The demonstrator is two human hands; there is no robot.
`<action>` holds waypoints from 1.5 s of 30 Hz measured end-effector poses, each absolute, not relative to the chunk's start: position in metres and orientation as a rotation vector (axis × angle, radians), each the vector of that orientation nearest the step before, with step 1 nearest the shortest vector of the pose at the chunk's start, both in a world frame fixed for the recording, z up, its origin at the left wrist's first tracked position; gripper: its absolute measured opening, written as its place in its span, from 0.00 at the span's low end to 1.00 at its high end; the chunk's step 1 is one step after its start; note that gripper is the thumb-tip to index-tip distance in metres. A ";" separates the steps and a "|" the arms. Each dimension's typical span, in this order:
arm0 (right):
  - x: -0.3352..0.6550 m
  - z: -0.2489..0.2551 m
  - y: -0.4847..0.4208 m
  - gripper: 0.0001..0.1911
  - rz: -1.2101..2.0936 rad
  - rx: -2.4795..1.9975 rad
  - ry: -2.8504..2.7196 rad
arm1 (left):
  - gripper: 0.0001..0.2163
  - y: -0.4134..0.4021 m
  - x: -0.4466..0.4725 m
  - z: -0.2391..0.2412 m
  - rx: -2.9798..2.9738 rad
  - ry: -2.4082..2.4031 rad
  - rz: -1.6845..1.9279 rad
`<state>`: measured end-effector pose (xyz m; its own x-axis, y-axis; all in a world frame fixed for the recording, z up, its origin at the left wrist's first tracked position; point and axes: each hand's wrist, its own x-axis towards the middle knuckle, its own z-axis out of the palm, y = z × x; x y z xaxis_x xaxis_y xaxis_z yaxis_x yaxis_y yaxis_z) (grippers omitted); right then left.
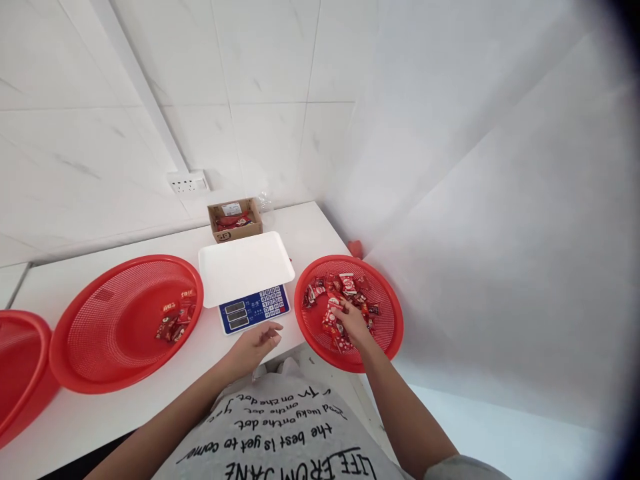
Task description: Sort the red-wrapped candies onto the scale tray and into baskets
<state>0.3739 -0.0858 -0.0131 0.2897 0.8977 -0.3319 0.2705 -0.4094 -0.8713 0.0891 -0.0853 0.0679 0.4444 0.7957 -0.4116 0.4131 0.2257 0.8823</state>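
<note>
My right hand (pixel 351 321) reaches into the red mesh basket (pixel 387 333) on the right and is closed on a red candy packet (pixel 334 301) from the pile of red and white packets (pixel 345 293) there. My left hand (pixel 256 347) rests at the table's front edge, just below the scale's blue keypad (pixel 255 308); its fingers are loosely curled and hold nothing. The scale's white tray (pixel 245 267) is bare. A second red basket (pixel 115 327) on the left holds a few red packets (pixel 175 321).
A small cardboard box (pixel 235 220) with red packets stands behind the scale by the tiled wall. A third red basket (pixel 17 373) shows at the far left edge. A wall socket (pixel 187 181) is above the table. A white panel closes off the right side.
</note>
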 end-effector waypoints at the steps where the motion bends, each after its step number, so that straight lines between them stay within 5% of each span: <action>1: 0.369 -0.006 -0.090 0.19 1.188 -1.778 -0.990 | 0.17 -0.087 0.095 0.068 1.352 1.150 0.381; 8: 0.326 0.052 -0.103 0.17 1.603 -1.316 -0.853 | 0.28 -0.084 0.132 0.076 0.799 0.974 0.394; 19: 0.300 0.061 -0.085 0.15 1.471 -1.340 -1.082 | 0.13 -0.069 0.160 0.067 0.424 0.898 0.552; 45: 0.258 0.088 -0.032 0.13 1.588 -1.336 -1.160 | 0.15 -0.011 0.118 0.106 0.479 1.050 0.735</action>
